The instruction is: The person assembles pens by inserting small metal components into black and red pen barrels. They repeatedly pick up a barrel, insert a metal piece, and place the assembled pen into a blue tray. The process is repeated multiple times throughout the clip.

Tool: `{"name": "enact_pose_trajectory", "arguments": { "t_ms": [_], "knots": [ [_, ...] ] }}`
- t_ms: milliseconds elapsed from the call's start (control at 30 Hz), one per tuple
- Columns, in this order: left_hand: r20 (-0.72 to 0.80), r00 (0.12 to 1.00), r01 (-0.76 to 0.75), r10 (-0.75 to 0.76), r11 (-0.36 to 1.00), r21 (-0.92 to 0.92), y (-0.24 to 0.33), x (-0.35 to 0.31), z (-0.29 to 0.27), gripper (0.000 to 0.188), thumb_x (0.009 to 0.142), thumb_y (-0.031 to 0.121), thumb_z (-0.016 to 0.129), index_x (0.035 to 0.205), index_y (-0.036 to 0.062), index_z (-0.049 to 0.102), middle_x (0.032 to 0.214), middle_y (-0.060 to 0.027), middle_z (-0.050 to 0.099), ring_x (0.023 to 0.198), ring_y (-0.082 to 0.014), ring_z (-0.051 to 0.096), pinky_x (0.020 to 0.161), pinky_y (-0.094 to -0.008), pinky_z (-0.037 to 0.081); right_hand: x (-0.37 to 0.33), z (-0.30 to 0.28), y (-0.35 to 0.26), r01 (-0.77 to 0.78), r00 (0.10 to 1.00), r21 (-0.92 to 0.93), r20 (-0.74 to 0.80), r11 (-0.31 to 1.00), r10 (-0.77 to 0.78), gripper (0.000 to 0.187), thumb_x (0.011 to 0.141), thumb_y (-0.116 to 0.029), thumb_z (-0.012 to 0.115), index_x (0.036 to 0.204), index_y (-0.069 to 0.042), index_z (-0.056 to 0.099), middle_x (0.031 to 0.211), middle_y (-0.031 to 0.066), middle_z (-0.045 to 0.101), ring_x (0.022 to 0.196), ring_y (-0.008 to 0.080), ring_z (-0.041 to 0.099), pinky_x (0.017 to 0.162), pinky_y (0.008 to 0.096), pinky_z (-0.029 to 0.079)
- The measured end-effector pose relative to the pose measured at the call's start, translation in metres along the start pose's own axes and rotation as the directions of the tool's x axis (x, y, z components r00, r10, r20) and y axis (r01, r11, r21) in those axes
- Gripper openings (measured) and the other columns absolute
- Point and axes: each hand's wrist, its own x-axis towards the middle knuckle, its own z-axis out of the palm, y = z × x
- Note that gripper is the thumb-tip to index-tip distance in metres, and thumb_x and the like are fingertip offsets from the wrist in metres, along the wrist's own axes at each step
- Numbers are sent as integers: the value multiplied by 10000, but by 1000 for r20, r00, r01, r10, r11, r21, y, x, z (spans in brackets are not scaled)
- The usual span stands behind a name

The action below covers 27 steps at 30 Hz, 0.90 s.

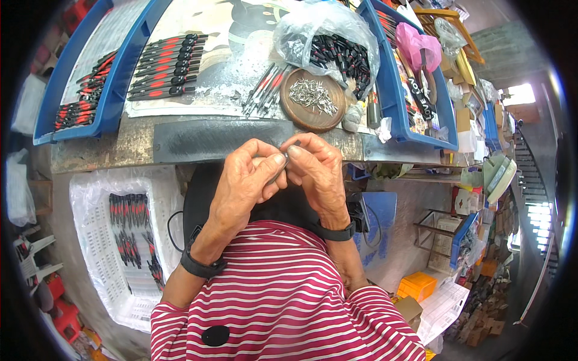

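Observation:
My left hand [245, 178] and my right hand [319, 174] meet in front of the bench edge, thumbs and fingertips pinched together. Between them is a small dark piece [285, 153], mostly covered by the fingers, so its kind cannot be made out. Just beyond the hands, a round brown wooden dish [289, 108] holds a heap of small silvery metal parts [313, 96]. Left of the dish lie several slim red, black and silver pen-like sticks [265, 90]. Behind it, a clear plastic bag [295, 36] spills short black parts [343, 57].
Rows of black-and-red pen-like tools [165, 66] lie on the bench. A blue tray [114, 90] with more stands far left; another blue tray [394, 90] holds mixed items at right. Below left is a white plastic-lined crate [90, 240] with similar tools. A dark strip [211, 141] runs along the bench's front.

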Motion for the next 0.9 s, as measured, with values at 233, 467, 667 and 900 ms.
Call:
{"name": "enact_pose_trajectory", "arguments": {
  "t_ms": [233, 467, 667, 900],
  "knots": [
    [49, 992, 123, -116, 974, -188, -2, 1, -3, 175, 898, 164, 582, 910, 10, 498, 658, -88, 569, 478, -47, 416, 397, -170, 285, -4, -2, 0, -13, 998, -7, 59, 1000, 14, 219, 919, -190, 577, 924, 27, 604, 631, -18, 513, 499, 23, 403, 444, 176, 294],
    [96, 968, 249, -232, 930, -269, -1, 1, -6, 156, 893, 153, 586, 884, 28, 493, 651, -97, 565, 459, -54, 404, 381, -173, 260, -3, -2, 7, 24, 996, 100, 80, 995, -32, 212, 921, -175, 580, 847, 21, 607, 624, -12, 505, 490, 32, 364, 446, 176, 280],
    [70, 966, 259, -250, 902, -345, -3, 0, -2, 142, 892, 142, 578, 868, 32, 492, 655, -93, 565, 459, -58, 405, 379, -176, 257, -5, 6, 14, 140, 990, 45, -34, 989, -138, 200, 913, -158, 592, 808, 12, 606, 616, -19, 498, 506, 31, 361, 465, 182, 286],
    [75, 970, 241, -229, 912, -331, -2, 1, 0, 139, 888, 138, 579, 861, 34, 491, 653, -86, 551, 459, -53, 381, 381, -178, 251, -7, 4, 15, 190, 980, -22, -50, 982, -191, 195, 913, -151, 591, 808, 13, 600, 664, -7, 533, 536, 26, 383, 484, 175, 304]
  ]
}}
